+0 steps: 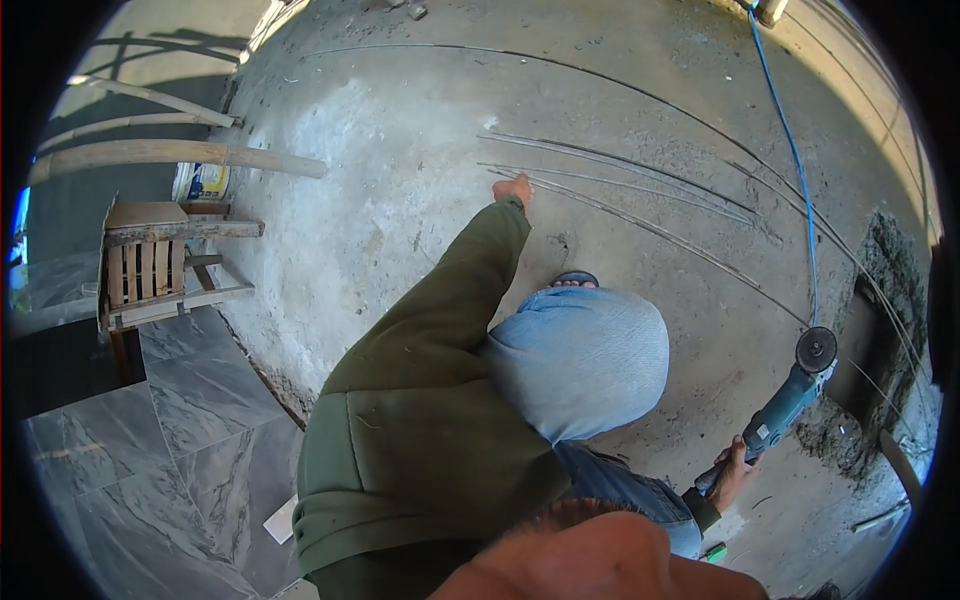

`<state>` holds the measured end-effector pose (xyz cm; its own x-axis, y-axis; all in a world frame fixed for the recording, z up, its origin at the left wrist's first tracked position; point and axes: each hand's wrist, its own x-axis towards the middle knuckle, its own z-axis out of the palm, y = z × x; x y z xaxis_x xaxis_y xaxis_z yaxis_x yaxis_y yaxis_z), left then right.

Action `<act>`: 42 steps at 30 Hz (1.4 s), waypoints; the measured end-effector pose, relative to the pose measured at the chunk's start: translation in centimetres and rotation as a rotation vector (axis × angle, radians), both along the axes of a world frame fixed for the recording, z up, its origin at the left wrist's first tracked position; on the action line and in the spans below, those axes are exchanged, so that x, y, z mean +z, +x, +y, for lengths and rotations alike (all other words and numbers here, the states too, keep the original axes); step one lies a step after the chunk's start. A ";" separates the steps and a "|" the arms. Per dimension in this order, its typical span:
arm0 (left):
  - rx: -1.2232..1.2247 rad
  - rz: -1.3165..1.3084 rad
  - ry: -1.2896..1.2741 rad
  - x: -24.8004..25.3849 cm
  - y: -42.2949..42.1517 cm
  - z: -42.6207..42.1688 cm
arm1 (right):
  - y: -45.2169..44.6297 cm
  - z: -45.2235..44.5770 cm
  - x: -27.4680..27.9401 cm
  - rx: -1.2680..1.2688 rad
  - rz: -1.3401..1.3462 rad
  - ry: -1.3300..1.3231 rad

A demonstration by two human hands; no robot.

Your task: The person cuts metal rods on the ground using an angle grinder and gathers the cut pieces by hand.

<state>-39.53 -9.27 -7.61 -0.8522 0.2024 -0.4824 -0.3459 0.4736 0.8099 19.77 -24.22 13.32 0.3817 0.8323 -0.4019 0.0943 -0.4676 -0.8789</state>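
Note:
My left hand (515,188) is stretched far forward, its fingers closed around the near-left end of a thin steel rod (650,228) low over the concrete floor. To the right, my right hand (738,470) grips the rear body of a teal angle grinder (783,408). The grinder's dark round disc (816,348) points away from me, close to the far end of the rod; whether they touch I cannot tell. Several more thin rods (620,160) lie on the floor just beyond my left hand.
A blue cord (785,120) runs down toward the grinder. At right is a floor pit (865,350) with rough cement around it. On the left stand a wooden stool-like frame (150,265), bamboo poles (180,153) and a bucket (205,182). Grey marbled tiles (200,470) lie lower left.

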 end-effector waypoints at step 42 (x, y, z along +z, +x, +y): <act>-0.213 -0.110 0.014 1.2 0.3 -0.5 | 0.7 0.9 -3.0 0.000 0.066 0.086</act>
<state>-39.23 -9.72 -6.40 -0.7319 0.3795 -0.5660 -0.3258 0.5347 0.7797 20.52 -23.35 10.34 0.3570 0.8647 -0.3534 0.0351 -0.3905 -0.9199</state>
